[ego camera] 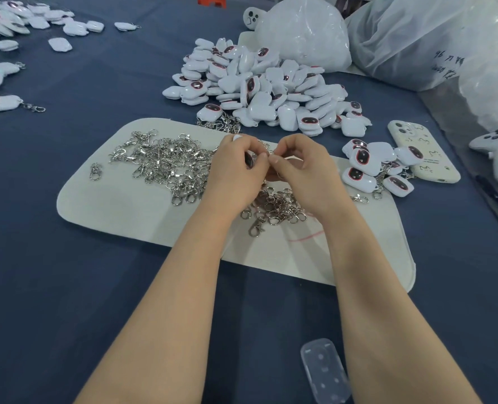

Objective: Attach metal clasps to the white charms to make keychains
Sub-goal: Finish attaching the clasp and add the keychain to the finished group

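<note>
here, in the middle of the frame, the left hand curls its fingers round one white charm, and the right hand pinches a small metal clasp right against it, finger and thumb tight together. both hands are over a pale mat with a heap of loose clasps on its left side. a big pile of charms lies in the upper middle on the blue table.

Charm mostly behind L fingers
</note>
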Action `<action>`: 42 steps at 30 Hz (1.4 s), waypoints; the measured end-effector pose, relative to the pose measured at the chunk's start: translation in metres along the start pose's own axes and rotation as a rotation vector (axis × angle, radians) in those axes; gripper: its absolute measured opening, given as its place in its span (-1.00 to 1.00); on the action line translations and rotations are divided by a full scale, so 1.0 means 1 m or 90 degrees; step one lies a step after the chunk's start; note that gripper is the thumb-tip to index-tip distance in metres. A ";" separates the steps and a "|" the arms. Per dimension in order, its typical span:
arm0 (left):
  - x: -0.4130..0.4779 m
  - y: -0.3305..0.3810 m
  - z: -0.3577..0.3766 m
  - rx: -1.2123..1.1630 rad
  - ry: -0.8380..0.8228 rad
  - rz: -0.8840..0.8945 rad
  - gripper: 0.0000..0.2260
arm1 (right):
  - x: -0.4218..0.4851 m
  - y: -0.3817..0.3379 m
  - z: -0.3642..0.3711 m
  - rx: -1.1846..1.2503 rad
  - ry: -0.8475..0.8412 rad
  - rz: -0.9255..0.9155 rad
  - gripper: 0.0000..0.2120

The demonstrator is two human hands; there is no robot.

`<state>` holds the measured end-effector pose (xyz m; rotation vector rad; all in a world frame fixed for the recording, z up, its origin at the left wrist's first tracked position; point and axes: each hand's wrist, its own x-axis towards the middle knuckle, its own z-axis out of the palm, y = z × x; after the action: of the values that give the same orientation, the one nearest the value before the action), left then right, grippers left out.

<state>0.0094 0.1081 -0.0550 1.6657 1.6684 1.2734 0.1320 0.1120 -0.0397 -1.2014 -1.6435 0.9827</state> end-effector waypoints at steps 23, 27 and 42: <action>-0.009 0.016 -0.004 -0.219 -0.040 -0.135 -0.70 | 0.004 0.005 0.004 -0.136 0.160 -0.038 -0.89; -0.009 0.017 -0.005 -0.241 -0.056 -0.151 -0.83 | 0.003 0.004 0.005 -0.171 0.131 -0.049 -0.90; -0.008 0.012 -0.003 -0.262 -0.086 -0.137 -0.84 | 0.001 0.003 0.005 -0.222 0.094 -0.085 -0.87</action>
<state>0.0142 0.0978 -0.0460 1.2624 1.3525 1.2632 0.1278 0.1129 -0.0435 -1.3353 -1.7969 0.5234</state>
